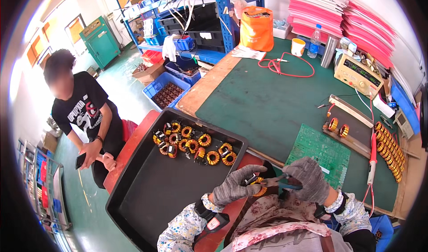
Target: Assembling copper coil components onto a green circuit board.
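Observation:
My left hand (234,187), in a grey knitted glove, is closed around a toroidal coil (260,191) wound with orange-yellow wire. My right hand (308,180), also gloved, grips a pair of pliers (289,184) with dark blue handles. The jaws of the pliers reach to the coil; whether they are closed on a wire is too small to tell. Both hands are over my lap, in front of the bench edge. To their left, a black tray (165,198) holds several similar coils (191,145) at its far end.
On the green bench mat (249,87) lie a green circuit board (321,155), a red-handled test probe (372,163) and rows of coils (390,151). A power supply (358,73) stands behind. A seated person (87,114) holds a phone beyond the tray. An orange bag (256,29) stands far back.

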The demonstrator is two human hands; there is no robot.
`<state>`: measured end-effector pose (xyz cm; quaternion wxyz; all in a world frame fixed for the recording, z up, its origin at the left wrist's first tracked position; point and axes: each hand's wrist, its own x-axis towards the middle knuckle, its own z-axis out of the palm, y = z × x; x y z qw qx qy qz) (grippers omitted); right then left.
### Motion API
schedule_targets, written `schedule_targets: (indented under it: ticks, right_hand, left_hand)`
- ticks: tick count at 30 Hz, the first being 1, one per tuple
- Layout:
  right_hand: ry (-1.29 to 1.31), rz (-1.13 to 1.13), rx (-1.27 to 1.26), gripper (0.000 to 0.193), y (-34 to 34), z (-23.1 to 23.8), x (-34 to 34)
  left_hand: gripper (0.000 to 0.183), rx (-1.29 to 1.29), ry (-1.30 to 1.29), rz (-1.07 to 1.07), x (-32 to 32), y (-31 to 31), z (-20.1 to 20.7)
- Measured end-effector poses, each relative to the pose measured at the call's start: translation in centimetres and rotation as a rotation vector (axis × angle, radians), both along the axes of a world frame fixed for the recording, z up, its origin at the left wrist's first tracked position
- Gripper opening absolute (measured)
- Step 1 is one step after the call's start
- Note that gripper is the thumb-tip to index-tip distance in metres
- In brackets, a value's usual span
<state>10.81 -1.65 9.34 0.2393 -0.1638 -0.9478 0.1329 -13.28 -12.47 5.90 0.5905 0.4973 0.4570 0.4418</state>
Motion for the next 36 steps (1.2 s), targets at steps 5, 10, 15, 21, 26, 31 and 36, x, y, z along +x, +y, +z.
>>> schedule_targets:
  ticks: [5, 10, 15, 21, 26, 31, 36]
  right_hand:
    - [-0.018, 0.003, 0.306, 0.062, 0.5, 0.4, -0.9]
    - [-0.059, -0.023, 0.365, 0.06, 1.0, 1.8, -1.9]
    - [-0.165, 0.0, 0.397, 0.056, 1.5, 3.3, -2.3]
    - [-0.311, 0.089, 0.453, 0.055, 2.1, 4.4, -2.8]
    - [-0.35, 0.149, 0.417, 0.045, 2.4, 3.4, -2.4]
    - [-0.23, 0.177, 0.287, 0.048, 3.4, 3.0, -2.7]
    - [-0.192, -0.091, 0.087, 0.052, 5.2, 1.5, -3.7]
  left_hand:
    - [0.052, -0.064, -0.004, -0.019, 0.3, -0.1, 0.6]
    - [0.045, -0.082, -0.048, -0.005, 0.2, -0.2, 0.7]
    - [0.04, -0.136, -0.105, -0.005, 0.1, -0.4, 0.4]
    - [0.039, -0.081, -0.119, -0.014, -0.1, -0.3, -0.4]
    - [0.04, -0.162, -0.13, 0.002, -0.3, -0.6, 0.7]
    - [0.044, -0.142, -0.189, 0.052, 0.0, -0.7, 0.8]
    - [0.043, -0.096, -0.15, 0.015, -0.4, -0.3, 0.4]
